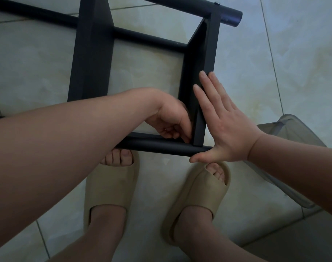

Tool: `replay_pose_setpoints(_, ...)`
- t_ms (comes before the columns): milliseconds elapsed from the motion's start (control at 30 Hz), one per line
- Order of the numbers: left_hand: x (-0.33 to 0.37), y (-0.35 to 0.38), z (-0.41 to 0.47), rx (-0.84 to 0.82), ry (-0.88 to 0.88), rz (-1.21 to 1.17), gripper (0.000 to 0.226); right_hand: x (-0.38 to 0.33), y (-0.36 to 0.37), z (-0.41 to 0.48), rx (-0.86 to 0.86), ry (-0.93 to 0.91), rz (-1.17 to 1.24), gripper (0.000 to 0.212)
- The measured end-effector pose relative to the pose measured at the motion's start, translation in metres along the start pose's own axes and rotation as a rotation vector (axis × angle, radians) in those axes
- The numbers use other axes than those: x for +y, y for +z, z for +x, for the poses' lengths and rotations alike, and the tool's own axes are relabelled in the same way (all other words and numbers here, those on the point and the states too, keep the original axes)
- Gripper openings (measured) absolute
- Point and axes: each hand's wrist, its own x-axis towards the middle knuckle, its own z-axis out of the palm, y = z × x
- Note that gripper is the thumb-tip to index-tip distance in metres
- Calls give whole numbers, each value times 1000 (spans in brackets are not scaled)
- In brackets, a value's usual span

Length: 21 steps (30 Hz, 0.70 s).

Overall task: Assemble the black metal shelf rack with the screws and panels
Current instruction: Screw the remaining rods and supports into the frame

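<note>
Plainly, the rack is lying on the floor, the right hand is pressing flat and open against its end panel, and the left hand is curling into the corner, holding I cannot tell what, so a slipping panel is likely threatening pinched fingers.

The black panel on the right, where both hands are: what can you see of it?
The panel is a flat, matt black strip, metal by its look, standing on its long edge. It runs between the near tube and the far tube, and a thinner bar meets its inner face partway along. The right hand lies flat against its outer face, fingers straight. The left hand, fingers curled, is at its inner near corner; whatever it may hold is hidden.
</note>
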Motion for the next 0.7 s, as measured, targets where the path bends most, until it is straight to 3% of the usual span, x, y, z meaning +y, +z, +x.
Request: replay_pose_setpoints(700,1,0,0,1,17,16,12,1,1,0,3,-5,1,135)
